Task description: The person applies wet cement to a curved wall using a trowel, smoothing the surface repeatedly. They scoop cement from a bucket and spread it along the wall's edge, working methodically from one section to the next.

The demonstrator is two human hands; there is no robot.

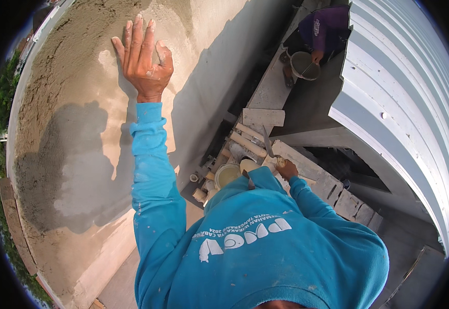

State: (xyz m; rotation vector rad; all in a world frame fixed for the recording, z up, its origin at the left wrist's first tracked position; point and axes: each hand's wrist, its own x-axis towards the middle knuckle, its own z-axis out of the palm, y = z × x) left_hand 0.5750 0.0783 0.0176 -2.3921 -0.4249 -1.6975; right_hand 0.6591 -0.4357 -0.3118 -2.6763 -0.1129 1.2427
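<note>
My left hand lies spread against a plastered wall, palm to its surface and fingers stretched out. Wet, grey patches and rough sandy mortar surround it, and pale mortar clings to the fingertips. Low to the right, my right hand is closed round the handle of a trowel. Its narrow blade points up and away, over the scaffold boards. Beside it stands a round bucket with pale contents. Part of that bucket is hidden by my blue sleeve and body.
Wooden scaffold boards and round poles lie below me. Another person's hand, with a purple sleeve, is at a mortar bucket farther off. A corrugated metal roof curves along the right, with dark gaps beneath.
</note>
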